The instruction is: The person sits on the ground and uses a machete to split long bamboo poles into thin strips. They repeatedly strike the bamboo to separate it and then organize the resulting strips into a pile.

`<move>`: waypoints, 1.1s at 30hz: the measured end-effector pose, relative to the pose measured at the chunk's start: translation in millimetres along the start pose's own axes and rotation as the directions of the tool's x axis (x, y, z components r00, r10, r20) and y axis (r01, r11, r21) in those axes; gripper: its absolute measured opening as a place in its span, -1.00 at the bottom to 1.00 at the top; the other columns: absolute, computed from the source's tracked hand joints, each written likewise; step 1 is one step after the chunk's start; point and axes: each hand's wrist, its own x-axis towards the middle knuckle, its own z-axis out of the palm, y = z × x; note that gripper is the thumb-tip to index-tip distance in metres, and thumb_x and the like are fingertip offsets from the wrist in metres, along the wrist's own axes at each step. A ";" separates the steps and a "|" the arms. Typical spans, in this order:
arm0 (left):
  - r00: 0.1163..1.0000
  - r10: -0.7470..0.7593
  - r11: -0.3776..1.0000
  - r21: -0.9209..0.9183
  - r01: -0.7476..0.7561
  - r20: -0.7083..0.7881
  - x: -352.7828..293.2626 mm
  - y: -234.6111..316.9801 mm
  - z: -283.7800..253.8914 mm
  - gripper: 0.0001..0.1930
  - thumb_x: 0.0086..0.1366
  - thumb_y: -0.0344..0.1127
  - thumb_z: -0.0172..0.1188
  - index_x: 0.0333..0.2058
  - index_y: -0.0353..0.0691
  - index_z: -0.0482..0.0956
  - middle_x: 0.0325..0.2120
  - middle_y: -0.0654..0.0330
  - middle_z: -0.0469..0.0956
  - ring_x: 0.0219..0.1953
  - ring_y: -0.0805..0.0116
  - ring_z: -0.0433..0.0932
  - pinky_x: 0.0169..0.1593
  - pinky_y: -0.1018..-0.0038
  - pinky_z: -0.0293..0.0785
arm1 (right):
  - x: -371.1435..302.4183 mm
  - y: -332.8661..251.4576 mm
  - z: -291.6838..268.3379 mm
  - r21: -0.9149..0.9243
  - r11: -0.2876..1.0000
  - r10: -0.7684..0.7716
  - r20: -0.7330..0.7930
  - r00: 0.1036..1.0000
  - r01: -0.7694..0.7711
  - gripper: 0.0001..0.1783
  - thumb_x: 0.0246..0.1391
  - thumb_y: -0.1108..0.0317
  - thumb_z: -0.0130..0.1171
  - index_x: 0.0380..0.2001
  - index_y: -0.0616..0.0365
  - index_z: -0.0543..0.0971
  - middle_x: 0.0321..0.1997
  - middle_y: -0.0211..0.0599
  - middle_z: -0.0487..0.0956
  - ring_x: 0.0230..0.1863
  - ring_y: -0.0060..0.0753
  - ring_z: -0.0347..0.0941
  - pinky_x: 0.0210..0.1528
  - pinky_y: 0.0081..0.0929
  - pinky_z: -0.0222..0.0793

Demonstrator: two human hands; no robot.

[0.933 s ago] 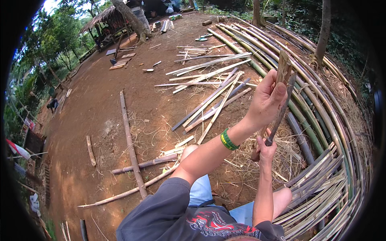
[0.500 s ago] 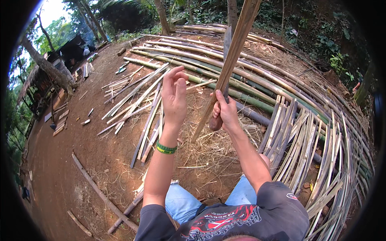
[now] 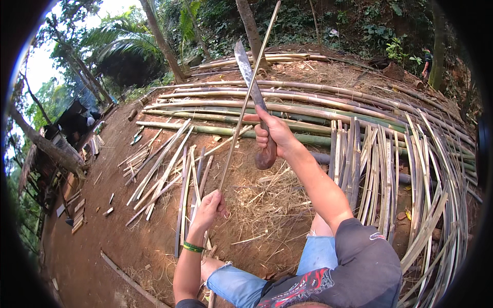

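Over earth (image 3: pixel 92 241), right grip (image 3: pixel 276 134) clasps machete (image 3: pixel 244 62), handle (image 3: pixel 266 156) partly hidden; left grip (image 3: pixel 209 208) clenches strip (image 3: pixel 265 47).

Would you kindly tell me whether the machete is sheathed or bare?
Bare: the machete shows uncovered metal above the right hand.

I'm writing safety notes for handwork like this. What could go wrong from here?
The bare left hand grips the thin strip low down; if the machete in the right hand slid down along it, it might cut those fingers. The strip could also splinter. Loose shavings on the ground might make footing slippery.
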 end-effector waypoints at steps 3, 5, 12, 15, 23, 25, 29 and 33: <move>0.994 0.031 0.998 0.059 -0.025 -0.106 -25.3 0.3 15.2 -0.74 0.48 -0.16 0.01 -0.38 -0.17 0.38 -0.60 0.33 0.43 -0.58 0.59 0.43 -0.46 0.63 0.40 | 1.6 39.1 -36.9 -0.195 0.980 -0.103 -0.276 0.955 0.049 -0.51 0.20 -0.11 0.19 -0.35 0.18 0.47 -0.74 -0.61 0.25 -0.74 -0.70 0.16 -0.68 -0.63 0.12; 0.966 0.071 0.985 0.170 -0.029 -0.247 -35.8 -1.9 23.3 -0.75 0.44 -0.19 0.08 -0.41 -0.17 0.38 -0.69 0.36 0.40 -0.67 0.62 0.38 -0.56 0.65 0.33 | 0.3 73.4 -64.2 -0.264 0.958 -0.209 -0.393 0.896 0.107 -0.55 0.17 -0.04 0.25 -0.47 0.12 0.43 -0.76 -0.58 0.29 -0.77 -0.68 0.20 -0.71 -0.63 0.11; 0.891 0.011 0.964 0.242 0.110 -0.453 -38.1 3.1 48.5 -0.78 0.38 -0.22 0.18 -0.35 -0.24 0.42 -0.71 0.39 0.38 -0.72 0.65 0.34 -0.69 0.62 0.20 | -39.0 159.3 -78.1 -0.812 0.572 -0.528 -0.260 0.808 0.113 -0.56 0.15 0.03 0.28 -0.59 0.14 0.45 -0.77 -0.54 0.34 -0.71 -0.65 0.17 -0.63 -0.47 0.06; 0.914 0.052 0.979 0.200 0.032 -0.402 -27.8 -12.7 56.7 -0.67 0.35 -0.27 0.21 -0.01 -0.33 0.44 -0.65 0.42 0.40 -0.66 0.70 0.32 -0.63 0.66 0.15 | -54.4 179.1 -57.0 -0.890 0.440 -0.400 -0.075 0.913 0.119 -0.59 0.11 0.07 0.31 -0.58 0.15 0.48 -0.80 -0.42 0.34 -0.76 -0.50 0.25 -0.65 -0.38 0.13; 0.958 -0.101 0.992 0.052 0.119 -0.268 -59.5 -9.2 69.4 -0.40 0.21 -0.51 0.22 0.24 -0.34 0.29 -0.59 0.47 0.39 -0.71 0.74 0.20 -0.69 0.67 0.00 | -51.9 161.0 -77.9 -0.930 -0.012 -0.450 0.334 0.828 0.368 -0.76 -0.04 0.32 0.18 -0.70 0.10 0.44 -0.80 -0.21 0.43 -0.78 -0.19 0.40 -0.66 -0.26 0.29; 0.957 -0.146 0.989 -0.027 0.144 -0.251 -80.2 -14.4 75.6 -0.41 0.18 -0.57 0.16 0.23 -0.35 0.30 -0.56 0.47 0.40 -0.66 0.75 0.22 -0.64 0.68 0.03 | -36.2 137.2 -104.9 -0.961 -0.048 -0.444 0.265 0.856 0.273 -0.77 -0.06 0.33 0.16 -0.71 0.10 0.45 -0.81 -0.25 0.43 -0.79 -0.25 0.40 -0.66 -0.27 0.31; 0.936 -0.263 0.963 -0.115 0.242 -0.233 -95.6 -22.7 73.3 -0.39 0.15 -0.63 0.07 0.23 -0.42 0.29 -0.38 0.43 0.47 -0.52 0.78 0.26 -0.54 0.72 0.12 | -59.6 145.6 -83.9 -0.964 -0.016 -0.327 0.257 0.909 0.266 -0.80 -0.12 0.35 0.17 -0.72 0.10 0.45 -0.81 -0.26 0.43 -0.76 -0.23 0.42 -0.62 -0.24 0.37; 0.939 -0.220 0.976 -0.061 0.211 -0.265 -97.5 -21.2 81.6 -0.36 0.13 -0.64 0.04 0.26 -0.40 0.27 -0.40 0.43 0.48 -0.54 0.77 0.26 -0.56 0.71 0.13 | -56.0 144.4 -90.4 -0.858 -0.163 -0.366 0.511 0.778 0.487 -0.79 -0.17 0.34 0.19 -0.73 0.08 0.41 -0.83 -0.21 0.39 -0.78 -0.10 0.40 -0.63 -0.17 0.36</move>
